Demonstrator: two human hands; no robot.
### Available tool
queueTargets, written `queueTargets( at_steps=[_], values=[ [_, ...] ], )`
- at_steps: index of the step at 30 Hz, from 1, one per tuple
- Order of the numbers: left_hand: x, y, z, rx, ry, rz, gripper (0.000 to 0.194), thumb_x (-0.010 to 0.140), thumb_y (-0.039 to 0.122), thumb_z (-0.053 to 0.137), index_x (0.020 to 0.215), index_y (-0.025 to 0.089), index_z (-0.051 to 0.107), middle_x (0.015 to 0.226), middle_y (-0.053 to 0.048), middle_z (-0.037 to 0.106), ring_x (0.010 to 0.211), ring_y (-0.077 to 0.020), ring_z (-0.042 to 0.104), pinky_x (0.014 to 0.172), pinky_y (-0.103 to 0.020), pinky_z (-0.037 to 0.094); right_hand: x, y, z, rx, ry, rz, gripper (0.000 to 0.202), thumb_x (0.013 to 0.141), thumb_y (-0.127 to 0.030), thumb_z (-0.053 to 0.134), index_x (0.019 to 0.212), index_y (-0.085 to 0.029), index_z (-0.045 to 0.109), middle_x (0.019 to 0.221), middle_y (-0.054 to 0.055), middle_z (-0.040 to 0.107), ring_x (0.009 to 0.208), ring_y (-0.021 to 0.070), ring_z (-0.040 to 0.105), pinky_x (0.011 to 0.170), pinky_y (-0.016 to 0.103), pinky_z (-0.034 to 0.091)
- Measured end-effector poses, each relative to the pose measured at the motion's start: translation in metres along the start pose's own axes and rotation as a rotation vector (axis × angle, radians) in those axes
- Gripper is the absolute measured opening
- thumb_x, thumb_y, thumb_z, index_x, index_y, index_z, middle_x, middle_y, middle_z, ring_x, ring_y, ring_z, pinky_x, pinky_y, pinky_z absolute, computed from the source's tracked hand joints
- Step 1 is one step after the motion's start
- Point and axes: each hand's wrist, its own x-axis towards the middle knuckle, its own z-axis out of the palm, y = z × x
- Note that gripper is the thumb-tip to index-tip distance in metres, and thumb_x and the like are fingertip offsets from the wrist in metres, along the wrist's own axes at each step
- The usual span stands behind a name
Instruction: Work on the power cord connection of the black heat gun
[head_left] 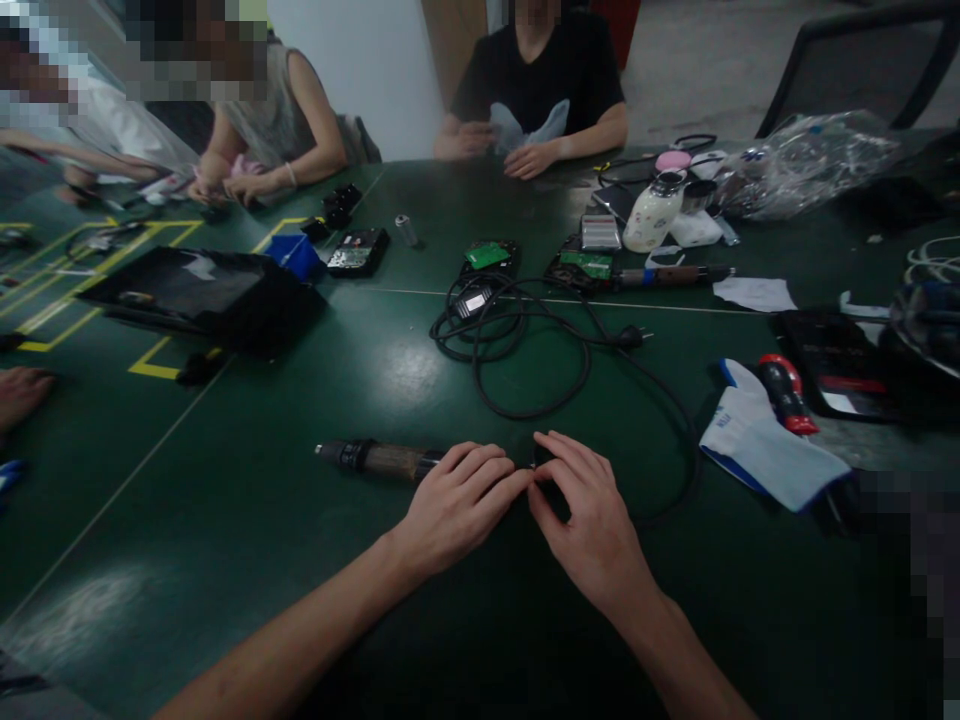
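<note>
My left hand [469, 500] is wrapped over the rear part of an electric screwdriver [394, 460], which lies along the green table with its bit end to the left. My right hand [589, 510] is curled at the screwdriver's rear, its thumb and fingers closed around a small dark piece that is mostly hidden. It appears to be the end of the black power cord [694, 440], which runs out beside this hand and curves back to a loose coil. The fingertips of both hands meet. A black power adapter [474, 300] lies among the loops.
Hard drives [358, 252] with green boards lie farther back, near a second electric screwdriver [675, 276] and a patterned bottle [654, 212]. To the right are a white-blue glove [772, 450] and a red-black screwdriver [786, 392]. A black tray [187, 295] stands left. People sit across the table.
</note>
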Motion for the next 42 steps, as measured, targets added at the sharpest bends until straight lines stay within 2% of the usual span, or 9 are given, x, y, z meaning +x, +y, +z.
queueTargets(
  at_steps=[20, 24, 29, 32, 36, 42],
  values=[
    [-0.0004, -0.0005, 0.0002, -0.005, -0.048, 0.020, 0.037, 0.103, 0.019, 0.053, 0.140, 0.021, 0.058, 0.126, -0.007, 0.069, 0.122, -0.0236, 0.061, 0.104, -0.043, 0.046, -0.0007, 0.0002, -0.0003, -0.001, 0.008, -0.008, 0.007, 0.098, -0.017, 0.061, 0.100, -0.023, 0.064, 0.141, 0.010, 0.066, 0.139, 0.0312, 0.055, 0.112, 0.056, 0.046],
    [-0.0004, -0.0007, -0.0001, 0.017, -0.027, -0.005, 0.035, 0.104, 0.019, 0.054, 0.138, 0.021, 0.059, 0.120, -0.006, 0.071, 0.117, -0.0225, 0.063, 0.100, -0.041, 0.047, -0.0006, 0.0000, -0.0010, 0.001, 0.015, -0.011, 0.007, 0.099, -0.018, 0.061, 0.098, -0.023, 0.065, 0.141, 0.009, 0.066, 0.139, 0.0314, 0.055, 0.112, 0.057, 0.046],
    [-0.0011, -0.0013, 0.0005, 0.013, -0.048, 0.035, 0.038, 0.103, 0.019, 0.053, 0.141, 0.021, 0.057, 0.126, -0.007, 0.070, 0.121, -0.0231, 0.062, 0.103, -0.042, 0.047, 0.0002, -0.0017, -0.0025, -0.002, 0.005, -0.008, 0.009, 0.098, -0.017, 0.060, 0.098, -0.023, 0.065, 0.141, 0.010, 0.066, 0.138, 0.0326, 0.056, 0.111, 0.058, 0.047],
    [-0.0008, -0.0012, 0.0002, 0.004, -0.023, 0.007, 0.035, 0.104, 0.020, 0.054, 0.139, 0.022, 0.059, 0.121, -0.007, 0.071, 0.118, -0.0228, 0.063, 0.101, -0.041, 0.048, 0.0002, -0.0022, -0.0029, 0.002, -0.001, -0.002, 0.008, 0.098, -0.018, 0.060, 0.097, -0.023, 0.065, 0.141, 0.010, 0.066, 0.138, 0.0325, 0.056, 0.111, 0.057, 0.047],
    [-0.0005, -0.0009, 0.0000, -0.021, -0.036, 0.004, 0.038, 0.103, 0.019, 0.054, 0.140, 0.021, 0.058, 0.125, -0.008, 0.070, 0.122, -0.0235, 0.062, 0.103, -0.042, 0.047, -0.0006, -0.0013, -0.0019, 0.004, -0.001, 0.002, 0.007, 0.098, -0.017, 0.061, 0.097, -0.023, 0.064, 0.142, 0.009, 0.066, 0.139, 0.0311, 0.055, 0.112, 0.056, 0.046],
    [-0.0009, -0.0013, 0.0020, 0.012, -0.001, -0.022, 0.034, 0.103, 0.021, 0.056, 0.137, 0.020, 0.060, 0.122, -0.007, 0.071, 0.119, -0.0233, 0.064, 0.100, -0.040, 0.048, -0.0015, 0.0002, 0.0005, 0.004, 0.008, -0.005, 0.006, 0.099, -0.018, 0.062, 0.098, -0.024, 0.065, 0.142, 0.008, 0.066, 0.140, 0.0307, 0.054, 0.113, 0.056, 0.045]
  ],
)
